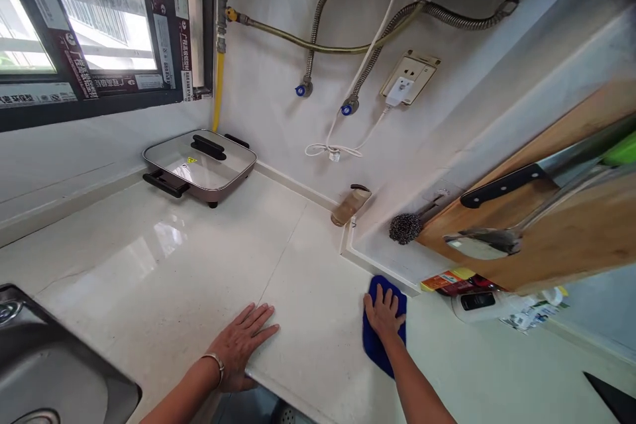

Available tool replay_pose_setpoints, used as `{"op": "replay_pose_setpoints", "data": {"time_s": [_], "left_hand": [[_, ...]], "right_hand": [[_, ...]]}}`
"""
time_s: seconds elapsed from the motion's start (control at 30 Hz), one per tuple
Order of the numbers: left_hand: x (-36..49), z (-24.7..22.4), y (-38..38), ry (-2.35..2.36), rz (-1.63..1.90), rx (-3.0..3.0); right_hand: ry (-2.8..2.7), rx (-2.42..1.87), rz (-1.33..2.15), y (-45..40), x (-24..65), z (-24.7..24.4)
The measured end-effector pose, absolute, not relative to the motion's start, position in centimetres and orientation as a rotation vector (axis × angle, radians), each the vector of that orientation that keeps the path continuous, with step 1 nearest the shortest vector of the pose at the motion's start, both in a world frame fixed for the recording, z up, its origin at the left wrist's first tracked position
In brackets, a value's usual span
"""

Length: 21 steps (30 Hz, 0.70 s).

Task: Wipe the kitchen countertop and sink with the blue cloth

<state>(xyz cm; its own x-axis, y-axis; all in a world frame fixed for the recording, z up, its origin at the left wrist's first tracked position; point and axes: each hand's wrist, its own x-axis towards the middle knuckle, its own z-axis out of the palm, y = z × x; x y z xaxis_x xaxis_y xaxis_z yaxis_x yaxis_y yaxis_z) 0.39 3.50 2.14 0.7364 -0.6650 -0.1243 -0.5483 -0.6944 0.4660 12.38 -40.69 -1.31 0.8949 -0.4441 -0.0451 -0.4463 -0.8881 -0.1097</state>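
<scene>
My right hand (pixel 384 315) lies spread on a dark blue cloth (pixel 373 344), pressing it flat against the white countertop (pixel 308 305) beside the wall corner. The cloth's lower end reaches under my forearm. My left hand (pixel 241 344), with a bracelet (pixel 216 366) at the wrist, rests palm down near the counter's front edge. Its fingers are stretched out, and nothing is in it.
An electric pan (pixel 203 162) with a glass lid sits in the back left corner. A sink (pixel 64 371) is at lower left. Near the wall corner stands a brown jar (pixel 350 207). A cutting board (pixel 546 238), knife (pixel 501 187) and steel scrubber (pixel 405 228) are at right.
</scene>
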Motion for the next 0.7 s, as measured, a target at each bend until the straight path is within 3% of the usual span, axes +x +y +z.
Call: {"op": "replay_pose_setpoints", "data": {"time_s": [0.33,0.53,0.7], "left_hand": [[0.4,2.9,3.7,-0.947,-0.406,2.537],[0.5,3.2,3.7,-0.95,-0.379,2.56],[0.5,3.2,3.5,-0.957,-0.373,2.599]], "right_hand": [[0.063,-3.08,0.083,-24.5,14.7,1.1],[-0.399,-3.05,0.01,-20.7,9.3,2.0],[-0.458,-3.018,-0.035,-19.9,2.8,2.1]]}}
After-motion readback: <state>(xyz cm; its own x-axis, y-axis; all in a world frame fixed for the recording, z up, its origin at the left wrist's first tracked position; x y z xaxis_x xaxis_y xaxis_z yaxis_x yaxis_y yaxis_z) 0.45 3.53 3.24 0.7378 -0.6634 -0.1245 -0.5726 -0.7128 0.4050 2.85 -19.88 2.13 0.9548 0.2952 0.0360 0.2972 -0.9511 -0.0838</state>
